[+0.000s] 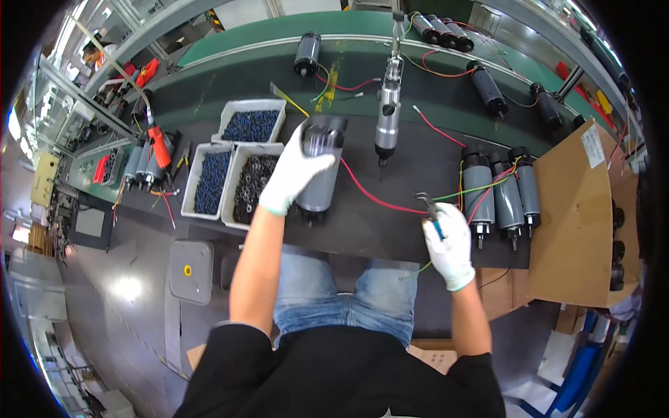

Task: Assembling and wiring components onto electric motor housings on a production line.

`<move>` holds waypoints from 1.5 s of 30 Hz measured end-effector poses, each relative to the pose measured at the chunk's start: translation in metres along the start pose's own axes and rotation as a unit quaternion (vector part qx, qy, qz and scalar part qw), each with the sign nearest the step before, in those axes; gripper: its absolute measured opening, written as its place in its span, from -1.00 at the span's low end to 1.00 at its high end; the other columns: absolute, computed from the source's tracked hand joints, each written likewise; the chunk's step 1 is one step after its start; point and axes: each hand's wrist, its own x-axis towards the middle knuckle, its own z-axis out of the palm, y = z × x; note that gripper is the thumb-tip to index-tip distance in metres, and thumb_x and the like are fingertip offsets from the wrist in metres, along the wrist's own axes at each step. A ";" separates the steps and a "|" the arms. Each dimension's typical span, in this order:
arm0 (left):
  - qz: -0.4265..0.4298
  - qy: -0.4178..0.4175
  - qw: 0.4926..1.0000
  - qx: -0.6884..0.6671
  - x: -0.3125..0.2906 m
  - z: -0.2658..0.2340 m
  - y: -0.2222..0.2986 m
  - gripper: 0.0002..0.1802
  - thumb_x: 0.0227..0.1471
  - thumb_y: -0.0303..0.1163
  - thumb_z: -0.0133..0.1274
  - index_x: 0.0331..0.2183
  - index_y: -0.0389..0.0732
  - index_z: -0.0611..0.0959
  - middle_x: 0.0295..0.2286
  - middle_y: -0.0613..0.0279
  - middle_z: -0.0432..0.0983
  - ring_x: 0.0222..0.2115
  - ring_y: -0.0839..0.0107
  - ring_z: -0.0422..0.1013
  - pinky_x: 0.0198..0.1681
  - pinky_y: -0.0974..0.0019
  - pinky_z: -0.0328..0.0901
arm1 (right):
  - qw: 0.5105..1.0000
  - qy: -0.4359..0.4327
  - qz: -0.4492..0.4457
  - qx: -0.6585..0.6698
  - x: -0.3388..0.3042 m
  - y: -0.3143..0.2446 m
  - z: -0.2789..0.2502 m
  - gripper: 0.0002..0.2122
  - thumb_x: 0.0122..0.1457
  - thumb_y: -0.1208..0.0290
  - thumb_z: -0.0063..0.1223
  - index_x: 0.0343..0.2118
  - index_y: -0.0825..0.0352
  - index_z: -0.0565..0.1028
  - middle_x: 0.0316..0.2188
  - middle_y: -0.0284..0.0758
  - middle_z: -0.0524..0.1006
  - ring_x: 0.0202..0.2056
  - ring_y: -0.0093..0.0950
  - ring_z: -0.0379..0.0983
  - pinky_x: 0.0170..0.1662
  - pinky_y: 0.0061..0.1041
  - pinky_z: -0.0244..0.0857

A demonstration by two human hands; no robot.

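My gloved left hand (294, 173) is wrapped round a grey cylindrical motor (320, 182) with a dark end cap, held upright over the dark worktop. A red wire (376, 200) runs from the motor towards my right hand. Gloved as well, my right hand (449, 244) is closed on small pliers (431, 207) with a metal head and a blue handle. The red wire's end lies at the tool's head; whether the jaws grip it I cannot tell. Between both hands, a silver power screwdriver (389, 111) hangs bit down.
White bins of small dark fasteners (252, 124) stand beyond and left of my left hand. Several grey motors (478, 188) stand right of my right hand, beside a cardboard box (568, 216). More motors (306, 54) sit on the green conveyor. A red-handled tool (160, 146) hangs at left.
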 end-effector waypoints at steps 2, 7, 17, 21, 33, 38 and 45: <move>0.040 0.039 0.995 -0.081 -0.031 0.002 0.000 0.04 -0.27 -0.20 0.49 0.24 -0.28 0.42 -0.03 -0.12 0.60 -0.12 0.10 0.60 0.01 0.16 0.49 | 0.999 -0.043 0.000 0.022 0.024 -0.012 -0.034 -0.77 0.00 0.41 0.38 -0.38 0.35 0.51 -0.15 -0.14 0.58 -0.16 -0.13 0.52 -0.06 -0.21 0.39; 0.165 0.165 0.966 0.114 -0.103 0.002 0.031 0.12 -0.43 -0.23 0.55 0.20 -0.33 0.43 -0.02 -0.08 0.55 -0.06 0.11 0.57 0.07 0.16 0.46 | 0.965 -0.158 -0.203 -0.051 0.121 -0.079 -0.082 -0.72 -0.04 0.31 0.41 -0.39 0.31 0.50 -0.19 -0.22 0.56 -0.24 -0.21 0.48 -0.15 -0.24 0.34; 0.260 0.144 0.944 0.145 -0.109 -0.004 0.014 0.21 -0.52 -0.09 0.58 0.15 -0.44 0.42 -0.02 -0.15 0.53 -0.12 0.03 0.60 -0.01 0.10 0.52 | 0.900 -0.250 -0.336 -0.119 0.168 -0.123 -0.066 -0.62 -0.30 0.28 0.47 -0.49 0.25 0.44 -0.21 -0.28 0.51 -0.22 -0.23 0.47 -0.17 -0.22 0.29; 0.280 0.158 0.933 0.160 -0.111 -0.007 0.012 0.21 -0.53 -0.07 0.59 0.15 -0.43 0.43 -0.04 -0.14 0.54 -0.15 0.04 0.61 -0.03 0.10 0.53 | 0.892 -0.245 -0.356 -0.129 0.173 -0.130 -0.065 -0.64 -0.22 0.22 0.43 -0.44 0.21 0.44 -0.28 -0.31 0.46 -0.27 -0.29 0.41 -0.21 -0.25 0.26; 0.283 0.154 0.937 0.134 -0.110 -0.007 0.012 0.19 -0.51 -0.07 0.60 0.15 -0.39 0.44 -0.08 -0.11 0.55 -0.18 0.03 0.61 -0.05 0.09 0.53 | 0.868 -0.260 -0.391 -0.164 0.184 -0.140 -0.073 -0.67 -0.15 0.22 0.37 -0.42 0.20 0.42 -0.35 -0.33 0.41 -0.33 -0.31 0.33 -0.27 -0.28 0.22; 0.282 0.140 0.940 0.129 -0.110 -0.006 0.013 0.18 -0.50 -0.08 0.60 0.15 -0.39 0.44 -0.12 -0.09 0.57 -0.20 0.05 0.62 -0.05 0.09 0.53 | 0.860 -0.270 -0.392 -0.182 0.186 -0.141 -0.079 -0.69 -0.13 0.22 0.36 -0.41 0.19 0.43 -0.35 -0.34 0.39 -0.33 -0.31 0.32 -0.26 -0.29 0.22; 0.293 0.147 0.935 0.137 -0.109 -0.004 0.015 0.19 -0.49 -0.07 0.60 0.15 -0.42 0.43 -0.13 -0.09 0.57 -0.20 0.03 0.62 -0.07 0.08 0.53 | 0.872 -0.265 -0.377 -0.162 0.186 -0.141 -0.078 -0.71 -0.11 0.23 0.36 -0.42 0.19 0.44 -0.35 -0.34 0.41 -0.31 -0.31 0.34 -0.22 -0.27 0.23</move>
